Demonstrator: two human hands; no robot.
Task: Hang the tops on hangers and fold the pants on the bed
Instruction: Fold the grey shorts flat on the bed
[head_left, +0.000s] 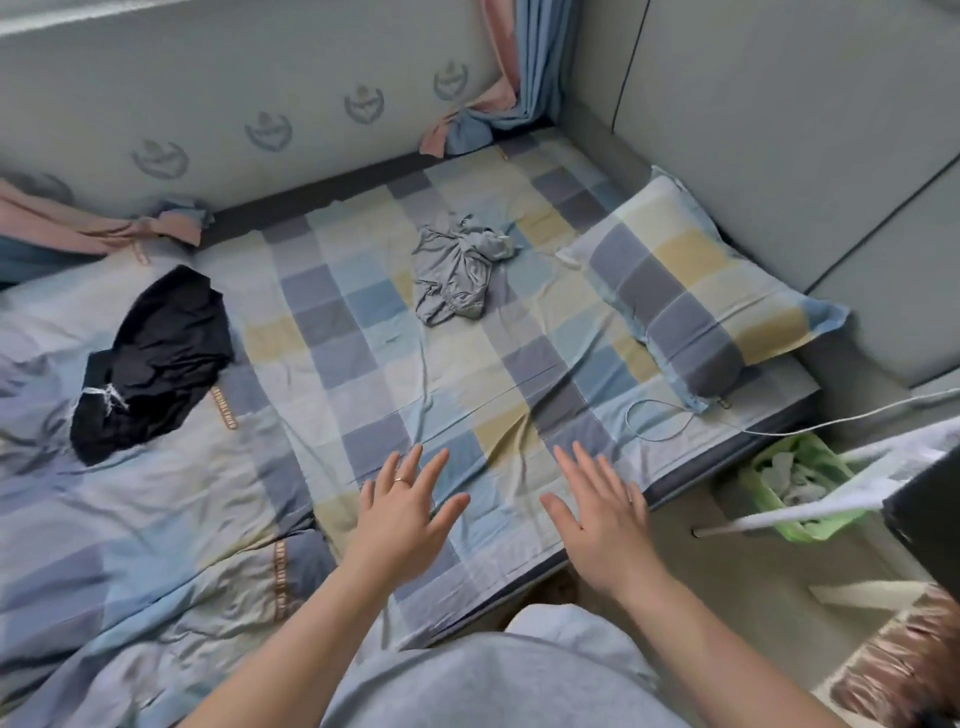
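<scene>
A crumpled grey garment (460, 273) lies on the checked bed sheet (363, 364) toward the far side of the bed. A crumpled black garment (156, 358) with a white drawstring rests on the quilt at the left. My left hand (408, 512) and my right hand (597, 512) hover side by side over the near edge of the bed, fingers spread and straight, holding nothing. Both hands are well short of either garment. No hanger is in view.
A checked pillow (696, 296) lies at the bed's right end, with a white cable (670, 415) beside it. A rumpled quilt (119, 519) covers the left of the bed. A green basket (800, 493) stands on the floor at right. Curtains (519, 67) hang in the far corner.
</scene>
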